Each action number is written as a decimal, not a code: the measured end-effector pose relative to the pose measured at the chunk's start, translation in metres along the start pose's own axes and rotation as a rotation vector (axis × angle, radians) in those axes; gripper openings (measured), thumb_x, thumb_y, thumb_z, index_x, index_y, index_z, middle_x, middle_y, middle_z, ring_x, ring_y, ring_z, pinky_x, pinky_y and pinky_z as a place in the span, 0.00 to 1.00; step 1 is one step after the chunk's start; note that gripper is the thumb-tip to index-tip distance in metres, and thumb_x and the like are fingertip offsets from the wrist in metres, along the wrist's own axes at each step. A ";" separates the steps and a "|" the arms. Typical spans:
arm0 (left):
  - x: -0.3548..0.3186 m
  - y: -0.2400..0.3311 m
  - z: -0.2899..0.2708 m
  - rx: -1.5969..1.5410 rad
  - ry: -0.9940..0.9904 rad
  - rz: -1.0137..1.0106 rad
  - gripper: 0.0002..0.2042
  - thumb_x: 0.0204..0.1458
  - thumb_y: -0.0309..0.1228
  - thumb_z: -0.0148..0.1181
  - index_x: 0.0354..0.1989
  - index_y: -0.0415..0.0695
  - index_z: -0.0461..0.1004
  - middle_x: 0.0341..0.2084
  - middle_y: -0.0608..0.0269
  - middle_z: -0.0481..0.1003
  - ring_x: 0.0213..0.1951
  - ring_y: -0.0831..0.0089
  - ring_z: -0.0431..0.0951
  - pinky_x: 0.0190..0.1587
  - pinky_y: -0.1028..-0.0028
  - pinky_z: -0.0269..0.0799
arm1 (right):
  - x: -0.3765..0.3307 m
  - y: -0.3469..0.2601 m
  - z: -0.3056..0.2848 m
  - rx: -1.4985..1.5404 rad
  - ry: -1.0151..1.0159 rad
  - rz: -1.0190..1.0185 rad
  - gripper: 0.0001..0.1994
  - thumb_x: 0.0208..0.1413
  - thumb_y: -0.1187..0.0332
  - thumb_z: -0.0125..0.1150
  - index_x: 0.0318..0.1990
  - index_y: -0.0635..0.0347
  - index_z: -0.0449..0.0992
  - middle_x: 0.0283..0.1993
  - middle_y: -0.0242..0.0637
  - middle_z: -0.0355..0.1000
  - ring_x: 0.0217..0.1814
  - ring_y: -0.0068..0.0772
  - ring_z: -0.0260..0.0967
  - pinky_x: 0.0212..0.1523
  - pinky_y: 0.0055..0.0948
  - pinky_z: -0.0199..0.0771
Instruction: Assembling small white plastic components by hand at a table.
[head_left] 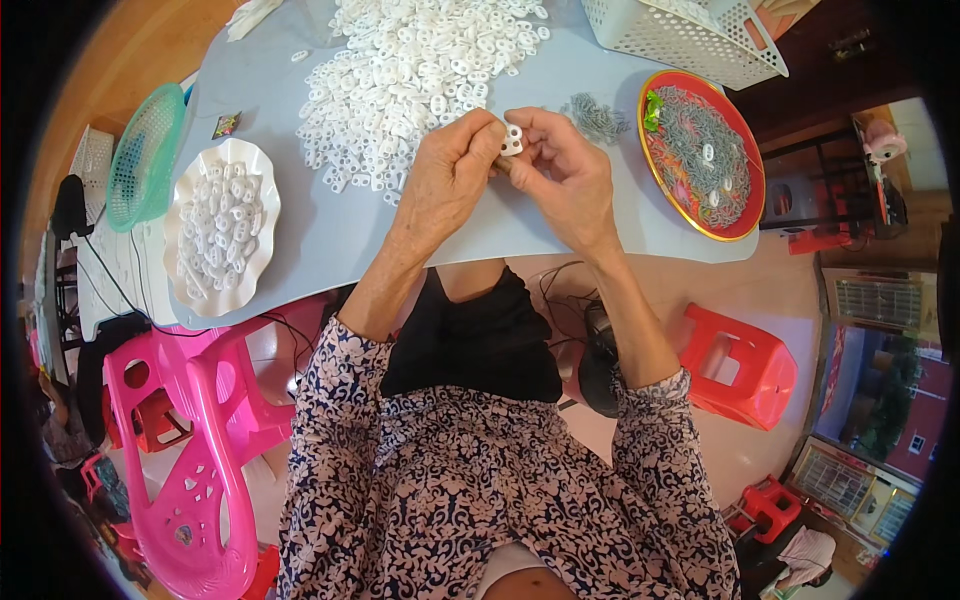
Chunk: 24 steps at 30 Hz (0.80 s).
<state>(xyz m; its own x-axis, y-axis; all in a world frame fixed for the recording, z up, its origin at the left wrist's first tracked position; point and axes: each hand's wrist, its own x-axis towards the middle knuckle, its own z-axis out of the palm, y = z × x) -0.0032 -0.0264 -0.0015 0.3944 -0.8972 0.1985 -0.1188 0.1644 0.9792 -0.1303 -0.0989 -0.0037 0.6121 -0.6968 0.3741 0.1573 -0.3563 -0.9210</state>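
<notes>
Floral sleeves (650, 440) lie nearest, leading to both hands. The left hand (455, 165) pinches a small white piece (512, 141) over the table (330, 250); the right hand (565, 170) crowds its other side, grip unclear. It looks light, stiff, smooth, best held by its edges. Farther out, a scalloped dish (238, 300) holds similar pieces; a red tray (751, 150) holds grey strands (700, 135).

Bright light leaves soft shadows on the table (320, 240), and edges bend toward the black rim.
</notes>
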 end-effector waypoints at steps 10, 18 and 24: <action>-0.002 0.002 -0.001 0.093 -0.015 0.054 0.11 0.58 0.31 0.47 0.32 0.34 0.69 0.17 0.62 0.69 0.22 0.78 0.65 0.27 0.75 0.63 | 0.000 -0.002 0.001 -0.082 0.030 -0.010 0.12 0.46 0.81 0.60 0.41 0.65 0.73 0.27 0.30 0.70 0.29 0.17 0.67 0.32 0.19 0.71; -0.001 0.005 -0.001 0.114 -0.044 0.072 0.11 0.57 0.30 0.46 0.29 0.34 0.67 0.17 0.57 0.68 0.21 0.74 0.64 0.27 0.73 0.64 | -0.001 -0.007 0.002 -0.110 0.026 -0.008 0.10 0.47 0.80 0.60 0.39 0.66 0.73 0.27 0.32 0.71 0.29 0.18 0.68 0.33 0.20 0.73; -0.002 0.008 -0.001 0.181 -0.046 0.103 0.10 0.57 0.29 0.45 0.28 0.34 0.65 0.16 0.52 0.65 0.20 0.71 0.62 0.26 0.70 0.63 | -0.001 -0.008 0.001 -0.167 -0.004 0.002 0.08 0.48 0.80 0.59 0.37 0.66 0.70 0.25 0.35 0.71 0.27 0.20 0.69 0.30 0.21 0.71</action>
<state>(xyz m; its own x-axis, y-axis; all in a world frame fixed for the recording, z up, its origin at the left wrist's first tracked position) -0.0043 -0.0226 0.0060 0.3303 -0.8980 0.2906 -0.3192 0.1834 0.9298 -0.1318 -0.0945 0.0032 0.6154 -0.6951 0.3716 0.0255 -0.4537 -0.8908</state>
